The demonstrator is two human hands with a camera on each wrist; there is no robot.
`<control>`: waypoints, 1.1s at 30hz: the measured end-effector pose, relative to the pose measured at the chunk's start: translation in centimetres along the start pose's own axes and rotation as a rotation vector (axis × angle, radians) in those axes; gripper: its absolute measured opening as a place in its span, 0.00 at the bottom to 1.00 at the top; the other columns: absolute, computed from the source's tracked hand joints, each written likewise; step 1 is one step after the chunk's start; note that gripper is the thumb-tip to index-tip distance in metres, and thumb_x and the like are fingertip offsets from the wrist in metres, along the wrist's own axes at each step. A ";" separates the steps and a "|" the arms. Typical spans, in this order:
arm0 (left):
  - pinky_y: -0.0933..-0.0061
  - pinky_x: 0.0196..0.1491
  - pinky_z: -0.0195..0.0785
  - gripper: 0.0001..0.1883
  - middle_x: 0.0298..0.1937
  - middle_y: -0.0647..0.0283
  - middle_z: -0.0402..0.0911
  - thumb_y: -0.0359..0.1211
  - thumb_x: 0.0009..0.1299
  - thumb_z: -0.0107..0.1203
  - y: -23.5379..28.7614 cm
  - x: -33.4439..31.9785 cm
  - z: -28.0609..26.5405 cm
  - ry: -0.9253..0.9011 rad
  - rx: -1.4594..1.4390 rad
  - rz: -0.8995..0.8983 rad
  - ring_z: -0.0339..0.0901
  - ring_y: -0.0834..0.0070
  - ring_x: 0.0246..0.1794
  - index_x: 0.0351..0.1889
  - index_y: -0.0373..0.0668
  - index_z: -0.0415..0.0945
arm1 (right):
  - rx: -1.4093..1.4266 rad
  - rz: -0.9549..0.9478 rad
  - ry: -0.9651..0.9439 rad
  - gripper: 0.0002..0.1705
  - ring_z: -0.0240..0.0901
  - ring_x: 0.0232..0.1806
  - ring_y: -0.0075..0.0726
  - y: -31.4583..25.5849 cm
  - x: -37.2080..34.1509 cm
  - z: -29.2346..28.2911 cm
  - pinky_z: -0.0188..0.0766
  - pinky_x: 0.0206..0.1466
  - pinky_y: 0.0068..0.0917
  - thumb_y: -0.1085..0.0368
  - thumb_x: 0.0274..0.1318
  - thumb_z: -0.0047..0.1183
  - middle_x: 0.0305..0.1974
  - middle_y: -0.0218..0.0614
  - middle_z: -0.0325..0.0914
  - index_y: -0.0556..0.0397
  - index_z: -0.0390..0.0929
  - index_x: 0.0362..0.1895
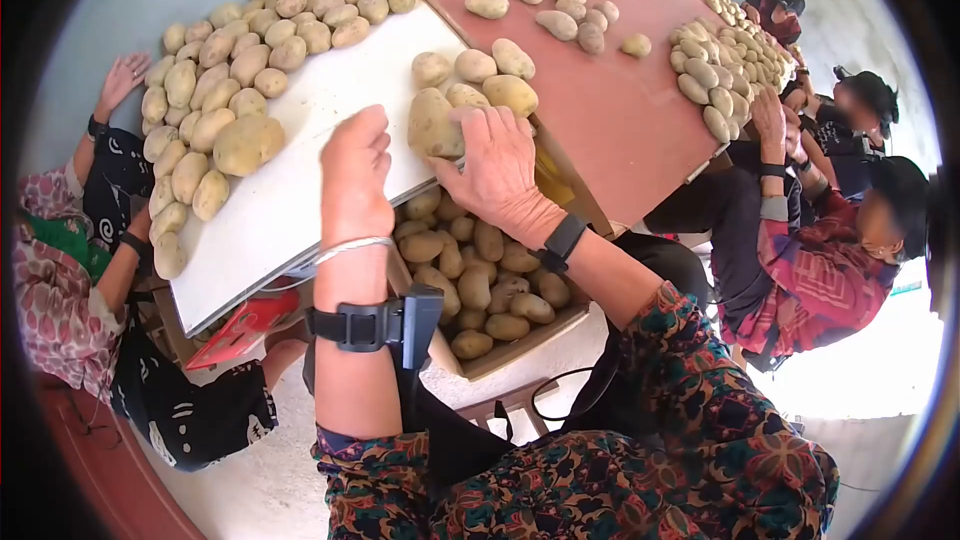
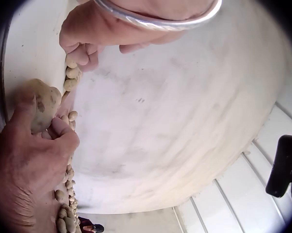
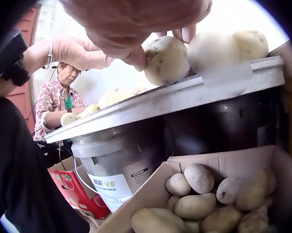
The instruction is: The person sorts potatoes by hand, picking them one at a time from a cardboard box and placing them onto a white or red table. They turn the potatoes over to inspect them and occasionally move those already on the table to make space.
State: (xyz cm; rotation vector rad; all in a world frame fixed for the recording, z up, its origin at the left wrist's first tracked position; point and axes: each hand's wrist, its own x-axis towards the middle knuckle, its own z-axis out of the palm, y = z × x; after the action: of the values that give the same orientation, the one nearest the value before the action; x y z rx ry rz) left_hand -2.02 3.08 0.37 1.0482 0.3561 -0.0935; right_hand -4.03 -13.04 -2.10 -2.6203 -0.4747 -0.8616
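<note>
My right hand point(image 1: 497, 165) grips a large potato point(image 1: 430, 122) at the near edge of the white board point(image 1: 300, 225). In the left wrist view the thumb and fingers of that hand point(image 2: 27, 160) lie around the potato point(image 2: 45, 104), which shows a few dark spots. Several smaller potatoes point(image 1: 475, 65) sit just beyond its fingers. Over the board, left of the gripped potato, hovers my left hand point(image 1: 357, 180); its fingers bend loosely with nothing in them.
A cardboard box point(image 3: 160, 187) of potatoes stands below the board's near edge, beside a grey bucket point(image 3: 117, 160). Piled potatoes point(image 1: 250, 145) cover the board's far left. A reddish-brown board point(image 1: 630, 130) with more potatoes adjoins on the right. People sit at both sides.
</note>
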 end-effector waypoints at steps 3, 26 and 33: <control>0.71 0.53 0.64 0.24 0.48 0.60 0.74 0.35 0.64 0.56 -2.6 1.5 0.3 -0.061 0.114 -0.100 0.72 0.71 0.46 0.57 0.35 0.72 | 0.044 0.038 -0.006 0.29 0.67 0.44 0.50 -0.2 -0.4 0.0 0.62 0.46 0.42 0.60 0.40 0.65 0.40 0.45 0.70 0.54 0.69 0.47; 0.67 0.47 0.72 0.29 0.49 0.45 0.74 0.26 0.55 0.64 -5.2 0.0 3.8 0.204 0.222 0.158 0.76 0.65 0.45 0.53 0.27 0.64 | 0.206 0.264 0.003 0.25 0.67 0.53 0.55 -0.7 -1.9 0.6 0.73 0.49 0.45 0.69 0.44 0.59 0.48 0.48 0.69 0.57 0.71 0.51; 0.74 0.40 0.69 0.19 0.37 0.56 0.76 0.32 0.57 0.64 -6.3 2.5 0.8 0.246 0.332 0.191 0.73 0.74 0.37 0.41 0.30 0.72 | 0.240 0.337 0.029 0.19 0.75 0.43 0.58 1.7 -1.9 -5.7 0.73 0.47 0.45 0.60 0.50 0.57 0.43 0.50 0.73 0.53 0.75 0.47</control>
State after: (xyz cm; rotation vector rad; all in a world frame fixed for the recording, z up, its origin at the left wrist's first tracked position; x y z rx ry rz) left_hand -0.98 -0.55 -5.33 1.4225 0.4710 0.1540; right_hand -7.59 -17.32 0.69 -2.3698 -0.1121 -0.6849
